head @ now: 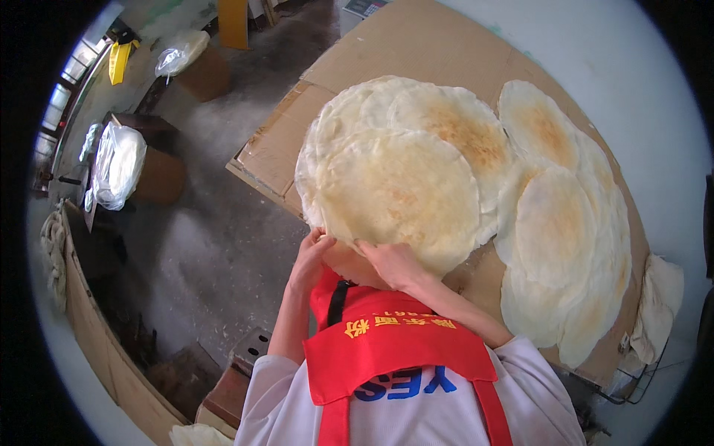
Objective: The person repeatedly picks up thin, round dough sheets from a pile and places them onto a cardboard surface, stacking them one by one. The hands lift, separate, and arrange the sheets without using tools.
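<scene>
A large, thin round flatbread [390, 195] lies on top of a broad stack of flatbreads [357, 108] in front of me. It is pale, with light brown scorch spots. My left hand [308, 259] pinches the near-left edge of the bread between thumb and fingers. Close by on the same rim, my right hand [396, 263] grips the edge, its thumb and index finger pointing left. Between my hands the edge hangs over the table side, near my red apron [401, 357]. Exactly how many layers are between my fingers is hidden.
Cardboard [390, 50] covers the table. Overlapping flatbreads [558, 223] lie along its right side, by a cloth [658, 306]. Plastic-covered containers [162, 175] [203, 75] stand on the floor at left. Bricks [226, 393] sit low left, and a scale [362, 8] is behind the table.
</scene>
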Demonstrator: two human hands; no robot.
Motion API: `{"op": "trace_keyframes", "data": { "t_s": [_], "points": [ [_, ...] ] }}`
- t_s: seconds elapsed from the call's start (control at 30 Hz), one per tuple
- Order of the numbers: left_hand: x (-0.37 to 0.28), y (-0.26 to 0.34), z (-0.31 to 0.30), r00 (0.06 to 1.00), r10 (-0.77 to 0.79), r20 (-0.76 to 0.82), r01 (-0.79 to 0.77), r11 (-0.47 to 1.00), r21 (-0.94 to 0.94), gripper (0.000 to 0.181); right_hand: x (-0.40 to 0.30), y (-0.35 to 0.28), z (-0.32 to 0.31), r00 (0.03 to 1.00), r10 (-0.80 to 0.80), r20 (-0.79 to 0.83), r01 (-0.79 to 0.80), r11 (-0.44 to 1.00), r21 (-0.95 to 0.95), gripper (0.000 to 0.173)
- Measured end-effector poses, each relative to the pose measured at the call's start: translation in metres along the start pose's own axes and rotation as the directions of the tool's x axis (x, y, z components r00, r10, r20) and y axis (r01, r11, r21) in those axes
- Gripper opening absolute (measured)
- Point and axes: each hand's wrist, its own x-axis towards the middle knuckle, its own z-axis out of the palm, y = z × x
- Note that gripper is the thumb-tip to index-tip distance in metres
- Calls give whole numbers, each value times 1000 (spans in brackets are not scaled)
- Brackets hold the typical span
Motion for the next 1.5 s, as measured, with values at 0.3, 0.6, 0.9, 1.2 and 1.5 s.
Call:
{"op": "trace_keyframes", "data": {
  "t_s": [0.3,0.6,0.9,1.2,1.5],
  "points": [
    [24,17,27,931,-7,366,209,831,-515,34,-17,-10,-18,939,110,-326,56,886,460,77],
    [43,76,162,766,109,633,86,959,-269,49,-111,112,-128,452,510,-732,343,657,671,31],
    [57,42,175,831,-150,536,173,985,7,36,-422,181,-57,-264,928,-262,624,371,688,35],
    [63,37,144,905,-278,321,195,943,268,29,-454,256,160,-477,826,300,599,56,799,38],
    [57,55,55,997,27,-78,-2,950,313,37,-481,227,151,-858,405,-315,-422,-210,882,44]
  ]
}}
